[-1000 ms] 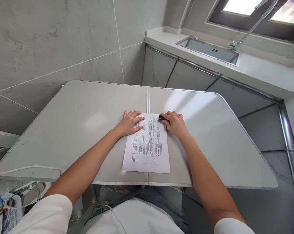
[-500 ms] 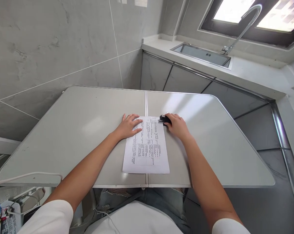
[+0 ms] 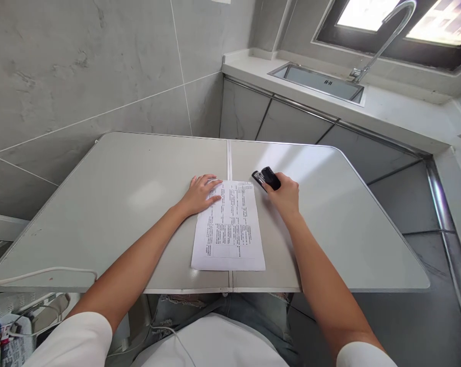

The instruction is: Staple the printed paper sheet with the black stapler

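A printed sheet of paper (image 3: 230, 224) lies on the grey folding table (image 3: 119, 204) in front of me. My left hand (image 3: 200, 194) rests flat on the sheet's upper left corner, fingers spread. My right hand (image 3: 286, 195) is closed around a small black stapler (image 3: 266, 178), held just off the sheet's upper right corner, a little above the table.
A grey tiled wall stands behind the table. A counter with a steel sink (image 3: 318, 81) and a tall tap (image 3: 383, 41) runs at the back right. A white cable (image 3: 43, 275) lies along the table's near left edge, with clutter below it.
My right hand has pulled the stapler off the sheet's top right corner and moved it slightly right and up. My left hand stays on the paper.
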`<state>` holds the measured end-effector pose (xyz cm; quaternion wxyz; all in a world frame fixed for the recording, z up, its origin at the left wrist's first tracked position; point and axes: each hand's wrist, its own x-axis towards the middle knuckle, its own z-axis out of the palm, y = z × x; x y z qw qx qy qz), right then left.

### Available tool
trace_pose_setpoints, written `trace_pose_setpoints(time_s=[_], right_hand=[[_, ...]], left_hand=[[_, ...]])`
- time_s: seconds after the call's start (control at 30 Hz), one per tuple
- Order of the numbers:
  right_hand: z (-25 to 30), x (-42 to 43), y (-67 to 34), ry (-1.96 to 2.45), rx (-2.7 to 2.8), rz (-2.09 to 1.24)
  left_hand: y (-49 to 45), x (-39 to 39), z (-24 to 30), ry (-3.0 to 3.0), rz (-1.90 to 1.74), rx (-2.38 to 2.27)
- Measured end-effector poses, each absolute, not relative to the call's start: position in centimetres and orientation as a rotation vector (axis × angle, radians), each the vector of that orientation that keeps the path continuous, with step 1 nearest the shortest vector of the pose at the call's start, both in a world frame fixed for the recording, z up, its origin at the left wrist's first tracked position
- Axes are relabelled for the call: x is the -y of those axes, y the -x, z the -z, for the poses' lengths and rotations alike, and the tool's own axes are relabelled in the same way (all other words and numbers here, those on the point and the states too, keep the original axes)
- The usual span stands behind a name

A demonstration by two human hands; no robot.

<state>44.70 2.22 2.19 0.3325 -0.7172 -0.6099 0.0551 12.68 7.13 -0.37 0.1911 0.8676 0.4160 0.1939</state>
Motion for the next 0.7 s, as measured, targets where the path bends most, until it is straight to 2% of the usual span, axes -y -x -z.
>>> trace_pose_setpoints(time_s=[0.27, 0.47, 0.7], right_hand=[[-2.5, 1.0, -36.0, 1.460, 2.010, -0.601], [-1.5, 1.6, -33.9, 1.409, 2.205, -0.678], [-4.0, 0.6, -39.1, 1.567, 2.315, -0.779]], left_hand=[[-11.4, -9.1, 1.0, -1.685, -1.220, -1.311], [-11.2, -9.6, 1.5, -1.563, -1.256, -1.284], [-11.0, -9.6, 1.2, -1.452, -1.266, -1.254]])
